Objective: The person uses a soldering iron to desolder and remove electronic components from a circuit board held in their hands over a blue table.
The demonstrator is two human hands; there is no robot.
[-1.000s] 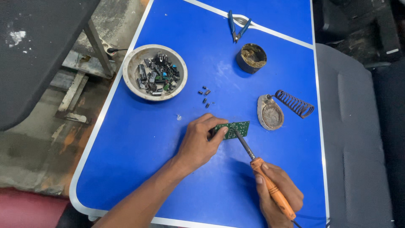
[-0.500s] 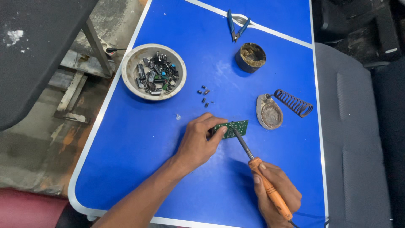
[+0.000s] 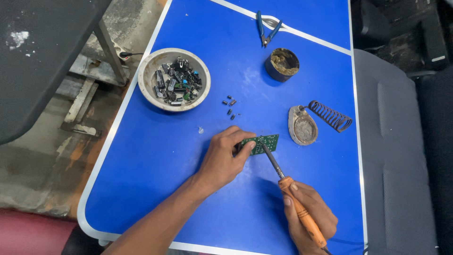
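The left hand (image 3: 225, 158) was pressed down on the small green rectangular circuit board (image 3: 262, 143), fingers closed over its left end and pinning it flat to the blue desk (image 3: 155, 156) near the middle. The right hand (image 3: 309, 222) was wrapped tight around the orange handle of a soldering iron (image 3: 283, 177), whose dark metal tip met the board's surface — whether any solder had melted there was too small to tell.

Judging by the layout, the work looked partly done: a few small dark loose components (image 3: 230, 107) lay scattered on the desk just beyond the board, and the round off-white bowl (image 3: 146, 78) further left held a heap of many more. The board itself remained under the iron, so it seemed unfinished.

A round dark tin of brownish paste (image 3: 282, 63), blue-handled cutters (image 3: 267, 29) and a coiled-wire iron stand on an oval base (image 3: 314, 123) sat untouched — well apart from both hands.
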